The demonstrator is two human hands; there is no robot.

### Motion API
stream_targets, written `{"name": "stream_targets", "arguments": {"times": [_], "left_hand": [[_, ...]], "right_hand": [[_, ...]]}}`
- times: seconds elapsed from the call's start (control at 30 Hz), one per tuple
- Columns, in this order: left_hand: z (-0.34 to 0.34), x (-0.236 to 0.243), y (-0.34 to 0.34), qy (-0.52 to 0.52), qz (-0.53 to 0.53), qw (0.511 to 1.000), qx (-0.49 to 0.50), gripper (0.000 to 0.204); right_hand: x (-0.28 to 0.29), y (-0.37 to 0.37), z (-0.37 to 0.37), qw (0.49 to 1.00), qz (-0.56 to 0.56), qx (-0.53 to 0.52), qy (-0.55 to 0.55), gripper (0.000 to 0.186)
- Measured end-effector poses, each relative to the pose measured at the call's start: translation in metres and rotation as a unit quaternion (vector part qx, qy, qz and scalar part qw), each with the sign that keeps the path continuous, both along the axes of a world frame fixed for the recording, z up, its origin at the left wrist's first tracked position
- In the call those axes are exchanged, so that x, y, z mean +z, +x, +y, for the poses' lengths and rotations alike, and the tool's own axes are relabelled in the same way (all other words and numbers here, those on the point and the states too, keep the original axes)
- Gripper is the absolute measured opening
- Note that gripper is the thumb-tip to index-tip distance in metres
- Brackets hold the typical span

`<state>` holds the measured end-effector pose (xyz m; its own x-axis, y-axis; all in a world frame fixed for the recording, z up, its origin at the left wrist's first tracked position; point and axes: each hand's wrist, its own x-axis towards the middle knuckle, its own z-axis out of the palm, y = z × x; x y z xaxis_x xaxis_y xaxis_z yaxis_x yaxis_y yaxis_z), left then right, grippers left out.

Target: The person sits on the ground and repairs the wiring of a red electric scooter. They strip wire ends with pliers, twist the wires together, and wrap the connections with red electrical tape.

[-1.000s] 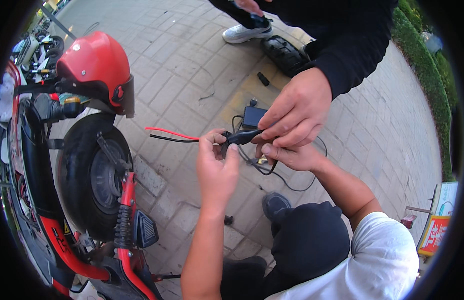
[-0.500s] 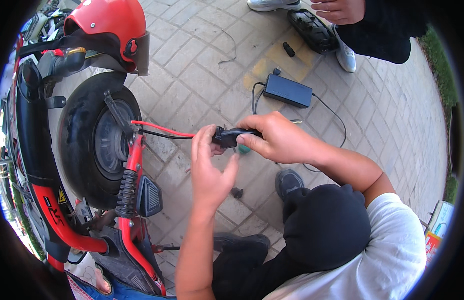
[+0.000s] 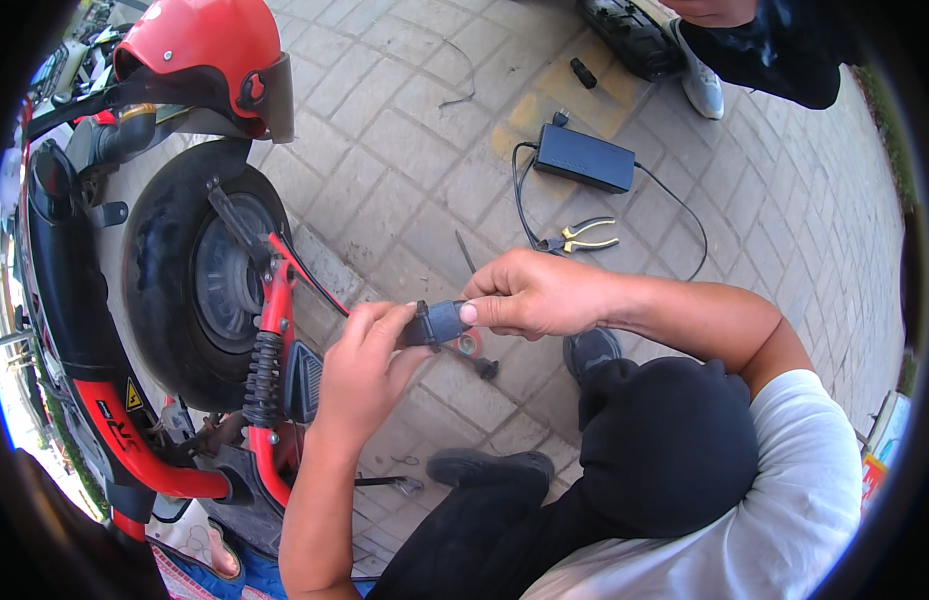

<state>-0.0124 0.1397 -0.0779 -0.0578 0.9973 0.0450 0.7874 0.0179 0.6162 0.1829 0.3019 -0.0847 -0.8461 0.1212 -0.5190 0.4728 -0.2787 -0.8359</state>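
left grip (image 3: 365, 360): partly closed, pinching black connector (image 3: 446, 321) | right grip (image 3: 530, 295): thumb and fingers pinching its other end | black connector: between both grips | progress: looks joined, full seating unclear

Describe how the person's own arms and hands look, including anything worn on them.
The left hand and right hand are bare, with no gloves or rings to be seen. The right arm has a short, white sleeve, leaving the forearm uncovered. The left arm is bare as far as it shows.
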Motion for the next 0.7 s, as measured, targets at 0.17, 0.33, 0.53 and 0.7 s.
{"name": "stream_targets", "arguments": {"times": [0.17,0.33,0.53,0.7], "left_hand": [[-0.004,0.021,-0.003,-0.046,-0.061,0.997,-0.017,0.045],[-0.013,0.019,-0.007,-0.099,-0.14,0.985,0.021,0.042],[-0.03,0.003,-0.007,-0.139,-0.41,0.888,0.156,0.041],[-0.026,-0.001,0.006,-0.099,-0.476,0.857,0.173,0.047]], "right_hand": [[-0.002,-0.008,0.004,0.995,0.049,0.085,-0.006,0.034],[-0.005,-0.01,0.003,0.953,0.044,0.048,-0.296,0.027],[-0.002,-0.014,-0.001,0.981,0.087,-0.029,-0.173,0.028],[0.011,-0.009,-0.006,0.957,0.126,-0.045,0.256,0.023]]}}
